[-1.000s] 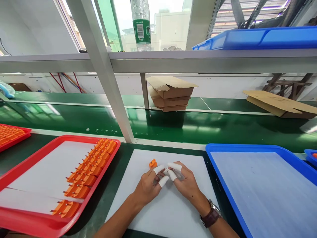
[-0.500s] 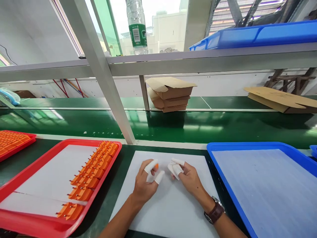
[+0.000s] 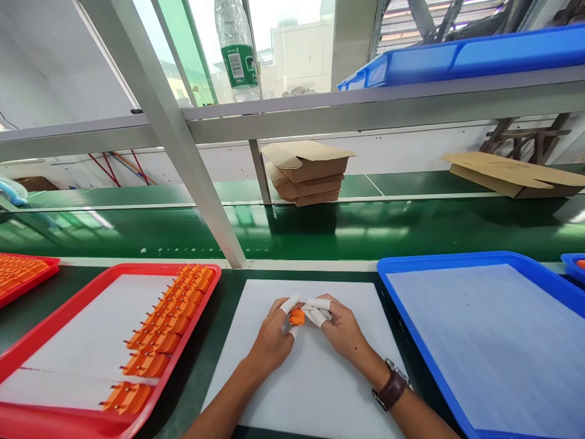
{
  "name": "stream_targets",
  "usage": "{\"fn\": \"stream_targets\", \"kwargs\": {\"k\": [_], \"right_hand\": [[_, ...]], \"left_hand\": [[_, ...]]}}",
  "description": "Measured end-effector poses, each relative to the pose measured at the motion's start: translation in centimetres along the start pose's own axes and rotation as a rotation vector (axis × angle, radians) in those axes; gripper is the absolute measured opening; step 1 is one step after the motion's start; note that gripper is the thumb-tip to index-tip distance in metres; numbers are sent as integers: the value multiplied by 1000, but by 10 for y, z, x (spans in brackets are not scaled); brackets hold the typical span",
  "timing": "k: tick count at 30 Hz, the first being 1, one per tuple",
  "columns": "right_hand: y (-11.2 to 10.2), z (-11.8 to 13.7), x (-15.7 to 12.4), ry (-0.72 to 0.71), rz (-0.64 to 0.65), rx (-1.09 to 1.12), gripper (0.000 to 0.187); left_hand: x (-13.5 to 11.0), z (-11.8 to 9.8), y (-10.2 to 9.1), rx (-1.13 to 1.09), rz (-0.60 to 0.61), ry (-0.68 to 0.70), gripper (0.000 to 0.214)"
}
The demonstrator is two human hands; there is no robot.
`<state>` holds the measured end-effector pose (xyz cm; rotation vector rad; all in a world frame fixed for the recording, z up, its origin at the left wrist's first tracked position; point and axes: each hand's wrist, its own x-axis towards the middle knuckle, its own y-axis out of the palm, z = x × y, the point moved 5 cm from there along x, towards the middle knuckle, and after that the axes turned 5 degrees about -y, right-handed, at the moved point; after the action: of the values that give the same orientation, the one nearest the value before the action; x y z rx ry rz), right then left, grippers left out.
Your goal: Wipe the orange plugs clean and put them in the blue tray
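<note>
My left hand (image 3: 273, 338) pinches a small orange plastic part (image 3: 297, 317) between thumb and fingers, above a white sheet (image 3: 297, 390). White finger cots cover the fingertips of both hands. Close beside the part, my right hand (image 3: 340, 326) is closed, its tips meeting the part's right side. Something white shows among those fingertips; whether it is a cloth or only the cots I cannot tell. On the left, a red tray (image 3: 59, 311) holds rows of similar orange parts (image 3: 171, 317) with small metal pins, along its right side.
A blue tray (image 3: 432, 341) lined with white stands on the right. Behind the bench runs a green conveyor belt (image 3: 365, 228), with cardboard boxes (image 3: 315, 174) beyond it. A slanted metal post (image 3: 183, 140) rises behind the work surface. A plastic bottle (image 3: 240, 64) stands on the shelf above.
My hands have come together over the sheet. The orange part, mostly hidden behind my left fingers before, now shows between both hands. The view has shifted slightly.
</note>
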<state>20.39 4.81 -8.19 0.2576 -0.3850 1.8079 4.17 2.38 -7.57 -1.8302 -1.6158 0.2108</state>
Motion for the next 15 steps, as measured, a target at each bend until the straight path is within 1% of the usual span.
{"fn": "stream_targets", "kwargs": {"k": [3,6,8,11,15], "right_hand": [[1,-2,-1,-45,39,-87,23],[-5,-2,-1,-70,-19,-161,22],[-7,0,-1,-73,-43,-153,21],[-3,4,-1,-96,8,-129,22],[4,7,-3,-154,85,-177,26]], "left_hand": [[0,0,2,20,16,21,71],[1,-1,1,23,10,22,68],[1,-3,-1,27,-9,28,66],[2,-5,-2,41,-51,19,63],[2,0,-4,86,-121,-57,62]]}}
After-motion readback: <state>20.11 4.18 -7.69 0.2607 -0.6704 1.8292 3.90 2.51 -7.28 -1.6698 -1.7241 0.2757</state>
